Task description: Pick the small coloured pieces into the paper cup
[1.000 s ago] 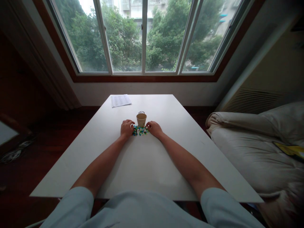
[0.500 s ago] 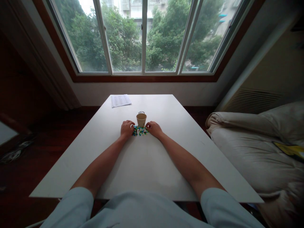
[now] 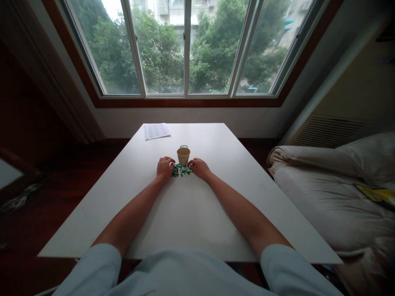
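Note:
A pile of small green, blue, yellow and white pieces [image 3: 182,170] lies loose on the white table, too small for me to tell their exact kind. Just behind them stands an upright tan paper cup [image 3: 183,156], its mouth facing up. My left hand [image 3: 166,167] rests at the left edge of the pile, fingers curved with a gap between thumb and forefinger. At the right edge, close to the cup, my right hand [image 3: 200,167] has thumb and forefinger pinched together. Whatever sits between those fingertips is too small to make out.
Behind the cup lies a small dark ring-shaped thing [image 3: 184,146]. Sheets of paper [image 3: 157,131] lie at the far left of the white table [image 3: 191,213]. A cushioned sofa [image 3: 311,197] stands to the right, and a window [image 3: 185,49] is beyond the table.
My right hand has shifted very slightly left toward the cup. The left hand, the cup and the pieces look almost the same.

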### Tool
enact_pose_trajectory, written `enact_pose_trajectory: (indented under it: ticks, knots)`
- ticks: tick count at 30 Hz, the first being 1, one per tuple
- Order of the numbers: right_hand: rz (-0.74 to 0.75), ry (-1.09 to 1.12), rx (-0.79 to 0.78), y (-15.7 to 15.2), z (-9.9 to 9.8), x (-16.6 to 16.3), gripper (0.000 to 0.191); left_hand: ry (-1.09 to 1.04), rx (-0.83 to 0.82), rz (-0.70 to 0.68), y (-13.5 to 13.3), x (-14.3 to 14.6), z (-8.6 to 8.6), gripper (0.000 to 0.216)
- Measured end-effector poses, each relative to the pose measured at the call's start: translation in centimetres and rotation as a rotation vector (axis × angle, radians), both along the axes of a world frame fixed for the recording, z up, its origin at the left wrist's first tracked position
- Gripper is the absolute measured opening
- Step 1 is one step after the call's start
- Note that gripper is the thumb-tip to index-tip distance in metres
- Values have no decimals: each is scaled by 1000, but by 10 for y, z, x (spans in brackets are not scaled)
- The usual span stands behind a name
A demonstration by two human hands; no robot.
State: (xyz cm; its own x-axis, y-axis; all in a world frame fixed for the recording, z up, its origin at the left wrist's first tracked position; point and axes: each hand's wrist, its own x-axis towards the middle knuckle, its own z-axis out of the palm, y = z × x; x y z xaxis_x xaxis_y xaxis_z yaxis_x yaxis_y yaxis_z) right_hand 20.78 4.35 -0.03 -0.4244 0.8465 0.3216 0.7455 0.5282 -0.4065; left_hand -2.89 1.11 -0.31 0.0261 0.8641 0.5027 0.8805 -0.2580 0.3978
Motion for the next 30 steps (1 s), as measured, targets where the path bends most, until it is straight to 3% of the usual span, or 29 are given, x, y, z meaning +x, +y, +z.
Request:
enact_pose_trajectory:
  ticks: [15,30]
  knots:
    - [-182,24,9,11,-9,7,20,-17,1,-10,1,0,-2,23]
    - [-226,11,-3,18,-16,10,14,-18,13,-12,2,0,-3,23]
